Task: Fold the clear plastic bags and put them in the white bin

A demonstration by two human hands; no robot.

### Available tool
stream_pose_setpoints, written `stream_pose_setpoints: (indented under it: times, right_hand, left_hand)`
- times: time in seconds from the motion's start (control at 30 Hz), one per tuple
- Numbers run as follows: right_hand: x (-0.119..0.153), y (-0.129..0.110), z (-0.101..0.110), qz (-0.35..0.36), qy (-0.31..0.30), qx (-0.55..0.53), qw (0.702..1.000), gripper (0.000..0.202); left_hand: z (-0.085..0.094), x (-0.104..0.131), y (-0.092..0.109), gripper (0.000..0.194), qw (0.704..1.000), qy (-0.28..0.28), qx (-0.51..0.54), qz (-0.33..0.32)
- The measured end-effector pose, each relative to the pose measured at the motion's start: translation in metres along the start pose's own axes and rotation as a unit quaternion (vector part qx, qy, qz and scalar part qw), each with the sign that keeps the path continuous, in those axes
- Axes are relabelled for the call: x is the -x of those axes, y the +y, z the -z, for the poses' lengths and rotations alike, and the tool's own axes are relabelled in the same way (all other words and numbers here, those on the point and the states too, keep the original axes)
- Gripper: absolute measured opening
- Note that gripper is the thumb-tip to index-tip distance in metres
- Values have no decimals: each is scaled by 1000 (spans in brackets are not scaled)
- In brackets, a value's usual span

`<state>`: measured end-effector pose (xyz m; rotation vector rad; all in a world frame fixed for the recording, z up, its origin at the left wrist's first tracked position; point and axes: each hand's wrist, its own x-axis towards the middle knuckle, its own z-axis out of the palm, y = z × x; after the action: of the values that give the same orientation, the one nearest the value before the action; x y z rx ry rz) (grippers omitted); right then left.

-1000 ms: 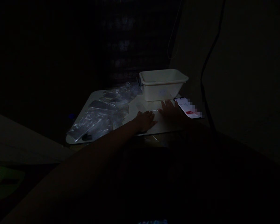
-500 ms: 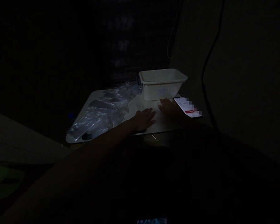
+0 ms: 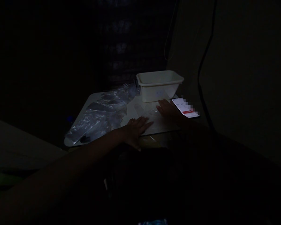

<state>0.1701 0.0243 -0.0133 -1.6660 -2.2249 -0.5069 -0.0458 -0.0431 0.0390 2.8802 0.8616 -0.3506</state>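
1. Plastic [image 3: 153, 112], clear and faintly glinting, appears to lie flat on the tabletop [image 3: 163, 124], between the two hands. Its outline is too dim for me to trace, so I assign it no long axis.
2. Right hand [image 3: 166, 108]: fingers extended and slightly parted, palm down, no grasp visible to me. I read it as the nearer hand; the plastic shows just left of its fingertips.
3. Left hand [image 3: 135, 127]: fingers spread wide, palm down, no object visible in it. From here I place the plastic ahead of it and to its right. Contact under the palm is too dark for me to confirm.
4. Reference, left side: a pile of clear bags [image 3: 95, 122] lies left of the left hand. Its long axis runs obliquely from the near left corner toward the bin [image 3: 159, 93].
5. Reference, right side: the bin stands upright just beyond the right hand; a phone [image 3: 183, 107], screen lit, lies just right of that hand.
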Motion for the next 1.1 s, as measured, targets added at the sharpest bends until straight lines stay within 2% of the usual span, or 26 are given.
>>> stream_pose_setpoints:
  times: [0.07,0.2,0.43,0.63,0.77,0.87,1.1]
  right_hand:
    - [1,1,-1,13,2,6,1000,46]
    - [0,4,-3,17,-11,5,1000,47]
    - [1,4,0,37,-10,10,999,45]
    - [-2,2,1,9,-25,-8,1000,45]
    - [-2,2,-1,16,-25,-7,1000,45]
    - [0,0,1,11,-20,-13,1000,45]
    - [-5,0,17,31,-36,-67,997,39]
  left_hand:
    - [-7,1,2,96,1000,2,-20,3]
    - [-15,-1,0,78,999,33,-30,17]
    - [-10,-10,-5,52,994,110,-3,-11]
    - [-7,-17,-4,26,989,130,-52,-36]
    - [-7,-22,-4,22,986,145,-71,-30]
    - [-5,-24,-6,21,987,146,-61,-2]
    - [1,-26,-18,22,979,178,59,79]
